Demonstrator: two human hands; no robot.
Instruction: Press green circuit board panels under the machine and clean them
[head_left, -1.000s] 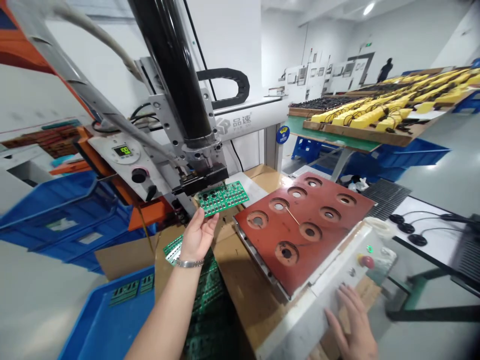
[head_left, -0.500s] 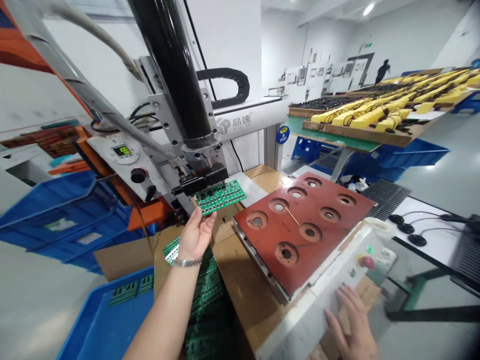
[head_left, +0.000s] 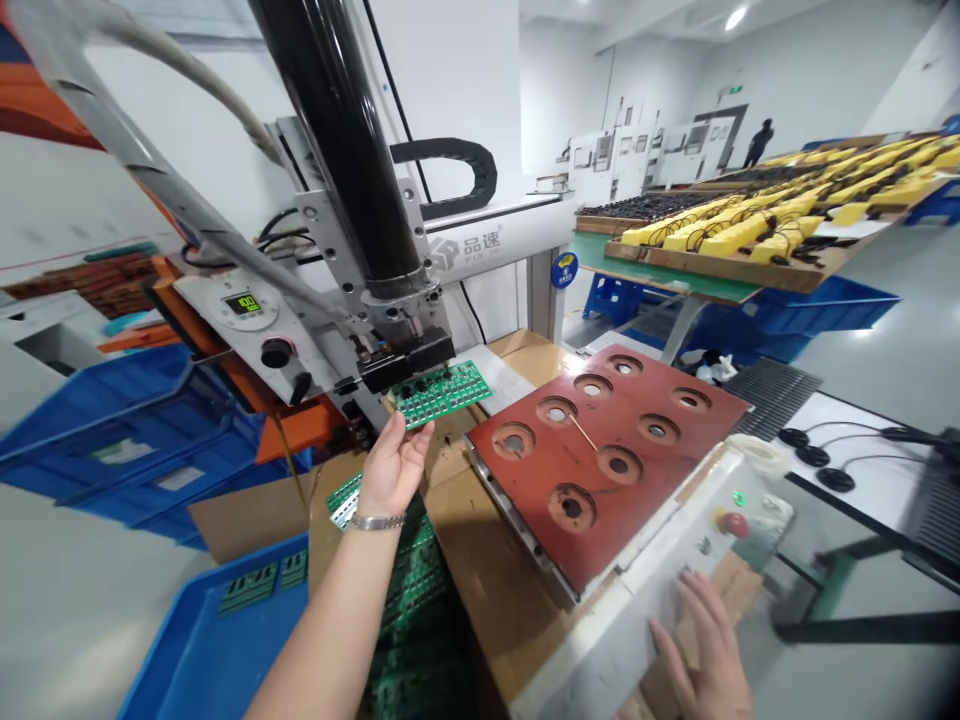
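Note:
My left hand (head_left: 397,462) grips the near left edge of a green circuit board (head_left: 444,395), thumb and fingers closed on it. The board sits under the black head (head_left: 409,360) of a bench machine, which covers part of its far left side. My right hand (head_left: 705,640) rests with fingers apart against the light front panel (head_left: 615,630) of the machine, holding nothing. A red-brown fixture plate (head_left: 577,470) with several round recesses lies between my hands, and a thin stick (head_left: 583,432) lies across it.
More green circuit boards (head_left: 412,580) lie below my left forearm. A blue bin (head_left: 180,620) with a few boards stands at lower left, stacked blue bins (head_left: 112,430) behind it. A red button (head_left: 733,524) sits near my right hand. Yellow parts (head_left: 720,235) fill a table behind.
The machine head has shifted very slightly relative to the board. My hands and the circuit board stay almost in place. A distant person has moved a little to the left.

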